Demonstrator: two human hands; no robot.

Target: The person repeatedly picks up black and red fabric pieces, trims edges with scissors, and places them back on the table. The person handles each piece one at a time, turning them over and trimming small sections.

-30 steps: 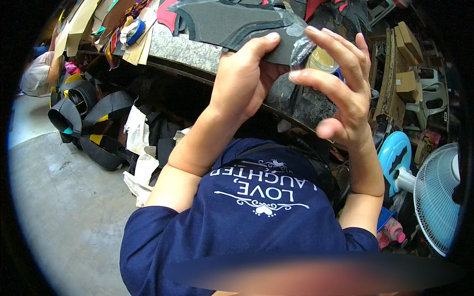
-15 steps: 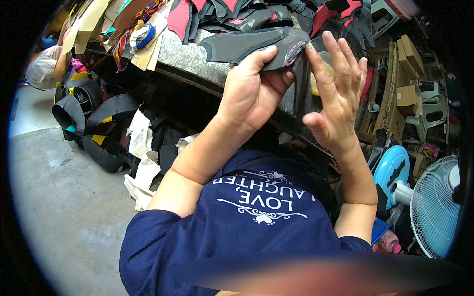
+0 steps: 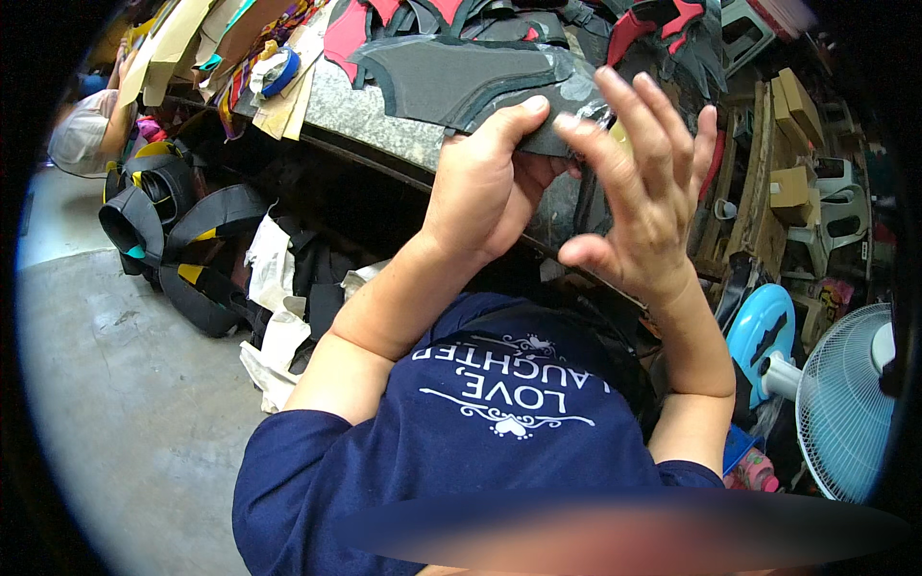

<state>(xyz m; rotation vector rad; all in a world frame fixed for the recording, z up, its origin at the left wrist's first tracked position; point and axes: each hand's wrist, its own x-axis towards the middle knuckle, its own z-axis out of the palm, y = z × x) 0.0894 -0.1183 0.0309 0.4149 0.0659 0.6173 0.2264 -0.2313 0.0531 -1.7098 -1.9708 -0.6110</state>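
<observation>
My left hand pinches a dark grey piece with black edging, which looks like a shoe upper, thumb on top and fingers beneath. It is held over the worktable's near edge, its broad end reaching left. Shiny, whitish patches mark its right end. Close to that end is my right hand, open with fingers spread and nothing visible in its grasp. Whether its index fingertip touches the piece I cannot tell. More cut pieces, black with red panels, lie in a heap beyond.
On the worktable sit a blue tape roll and cardboard sheets. Black and yellow pieces and white scraps lie at left on the floor. At right stands a fan. Another person is at far left.
The dark grey piece has shifted left and tilted, so more of its broad face shows. My right hand has moved slightly left, its fingers bending a little.
</observation>
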